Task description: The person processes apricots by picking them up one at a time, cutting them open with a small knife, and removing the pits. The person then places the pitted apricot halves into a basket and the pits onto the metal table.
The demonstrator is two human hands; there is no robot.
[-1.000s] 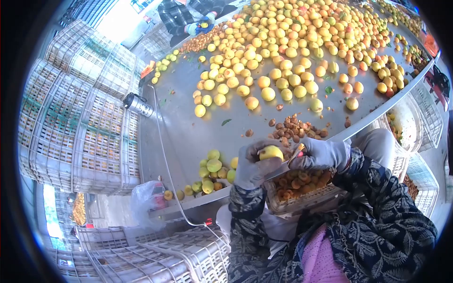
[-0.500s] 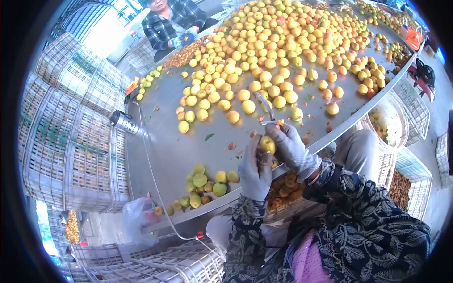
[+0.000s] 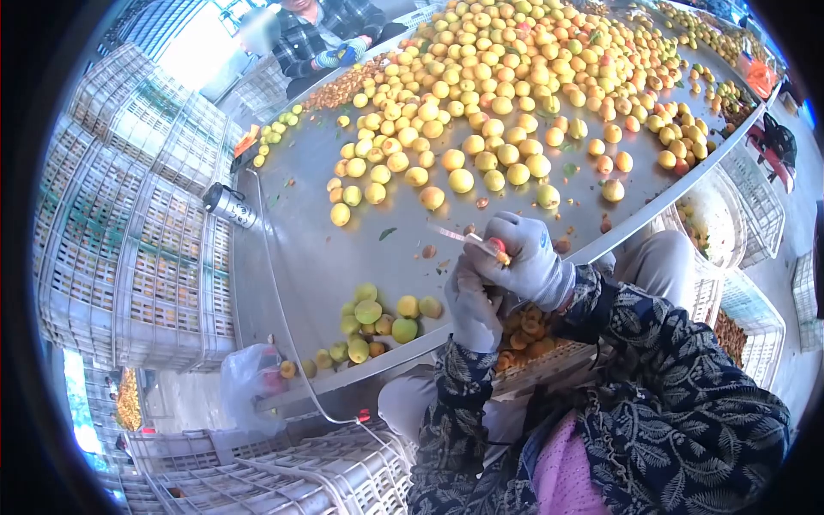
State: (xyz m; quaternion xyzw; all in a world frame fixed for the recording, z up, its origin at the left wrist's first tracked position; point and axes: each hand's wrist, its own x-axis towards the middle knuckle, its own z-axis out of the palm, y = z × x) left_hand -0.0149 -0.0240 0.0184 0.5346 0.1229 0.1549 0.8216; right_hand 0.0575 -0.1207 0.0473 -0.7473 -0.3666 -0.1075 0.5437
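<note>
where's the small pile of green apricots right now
In the head view, the pile of green apricots lies on the metal table near its front edge, just left of the person's gloved left hand.

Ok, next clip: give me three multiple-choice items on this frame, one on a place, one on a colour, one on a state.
1. Where does the small pile of greenish fruit lie?
A. near the table's front edge, left of the hands
B. in a crate on the floor
C. on the person's lap

2. What colour are the gloves on the person's hands?
A. red
B. grey
C. black

3. What is the right hand doing?
A. resting flat on the table
B. gripping a knife
C. hanging empty

Key: 1 A, the pile sits on the metal table; 2 B, both gloves are grey; 3 B, its fingers close round the handle beside the left hand.
</note>
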